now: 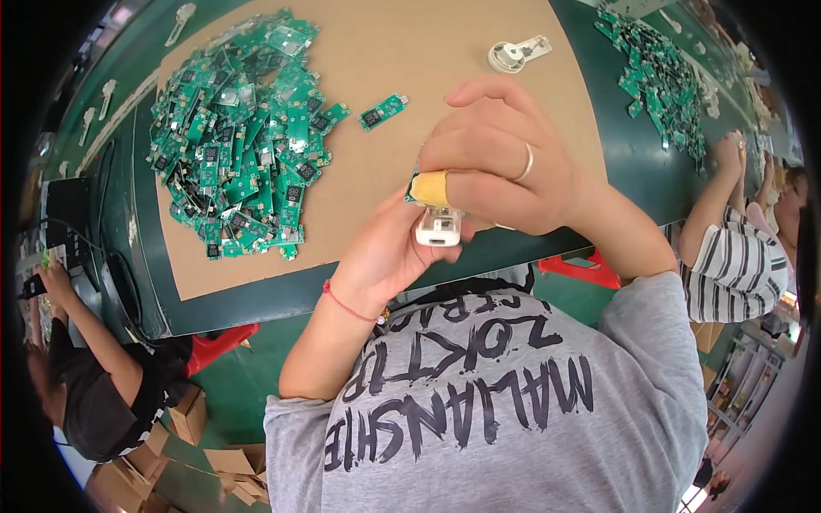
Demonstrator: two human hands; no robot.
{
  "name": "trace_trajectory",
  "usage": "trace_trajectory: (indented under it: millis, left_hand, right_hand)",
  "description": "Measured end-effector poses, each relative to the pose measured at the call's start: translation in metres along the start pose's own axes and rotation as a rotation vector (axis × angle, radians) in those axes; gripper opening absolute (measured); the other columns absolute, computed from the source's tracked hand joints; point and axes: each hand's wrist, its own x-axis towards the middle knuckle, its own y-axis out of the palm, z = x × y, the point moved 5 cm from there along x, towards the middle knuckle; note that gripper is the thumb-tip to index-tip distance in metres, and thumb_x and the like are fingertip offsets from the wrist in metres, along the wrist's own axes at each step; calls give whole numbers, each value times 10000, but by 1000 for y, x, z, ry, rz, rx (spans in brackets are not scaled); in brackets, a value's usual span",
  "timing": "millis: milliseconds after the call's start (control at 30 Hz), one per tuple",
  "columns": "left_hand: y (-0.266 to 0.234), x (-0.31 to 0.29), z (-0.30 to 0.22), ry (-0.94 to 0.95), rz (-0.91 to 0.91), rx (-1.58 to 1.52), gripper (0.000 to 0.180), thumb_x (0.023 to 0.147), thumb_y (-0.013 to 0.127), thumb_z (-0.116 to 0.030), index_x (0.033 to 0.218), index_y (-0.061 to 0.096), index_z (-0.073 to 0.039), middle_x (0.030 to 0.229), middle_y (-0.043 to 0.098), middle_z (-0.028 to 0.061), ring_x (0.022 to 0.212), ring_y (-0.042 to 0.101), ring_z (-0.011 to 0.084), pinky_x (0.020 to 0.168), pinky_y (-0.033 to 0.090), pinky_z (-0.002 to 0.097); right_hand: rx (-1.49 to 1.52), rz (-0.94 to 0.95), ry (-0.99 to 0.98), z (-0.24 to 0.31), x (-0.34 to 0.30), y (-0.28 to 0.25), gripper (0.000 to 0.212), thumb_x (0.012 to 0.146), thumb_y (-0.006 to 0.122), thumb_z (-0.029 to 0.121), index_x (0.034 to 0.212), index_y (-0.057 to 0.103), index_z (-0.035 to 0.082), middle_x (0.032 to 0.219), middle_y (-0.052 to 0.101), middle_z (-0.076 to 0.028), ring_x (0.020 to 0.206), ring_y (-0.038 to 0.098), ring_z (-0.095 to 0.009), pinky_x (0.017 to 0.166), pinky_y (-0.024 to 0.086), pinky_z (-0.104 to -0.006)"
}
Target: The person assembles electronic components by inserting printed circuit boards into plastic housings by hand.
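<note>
Closest to us, our left hand (389, 256) cradles a small white plastic housing (440, 227) from below, fingers closed around it, a red string bracelet (349, 305) on the wrist. Our right hand (496, 158) comes over the top, pinching the same piece; its fingertip wears a yellow tape wrap (428, 188), and a plain ring (525, 162) sits on another finger. A sliver of green board shows at the housing's upper edge, though whether it is seated inside we cannot tell. The housing is held up in front of the chest, above the table's near edge.

We judge the piece light, rigid and smooth, so it could slip; holding it by its long sides looks safest, and any board in it would be thin and brittle, best kept to its edges.

Beyond the hands lies a matte brown cardboard sheet (479, 51) on the dark green table (633, 154). A single green circuit board (382, 111) lies apart, near a large jumbled heap of circuit boards (244, 128). Farther off sits a round white part (510, 56), and a second heap of boards (663, 77) near a co-worker in a striped shirt (735, 265).
</note>
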Motion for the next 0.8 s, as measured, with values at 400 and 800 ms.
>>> trace_trajectory:
  millis: [400, 800]
  left_hand:
    - [13, -10, -52, 646, -300, 642, 531, 822, 584, 32, 1298, 350, 20, 1219, 499, 162, 1008, 584, 253, 860, 491, 335]
    - [23, -14, -49, 772, -219, 802, 551, 826, 561, 64, 1331, 343, 32, 1193, 522, 137, 1099, 518, 187, 916, 444, 297]
  right_hand:
    - [1085, 537, 1252, -18, -45, 19, 118, 874, 546, 92, 957, 596, 24, 791, 615, -5, 723, 570, -66, 610, 455, -245]
    - [1060, -228, 1092, -5, -37, 19, 224, 884, 538, 54, 1092, 498, -18, 987, 578, -61, 908, 556, -113, 789, 448, -250]
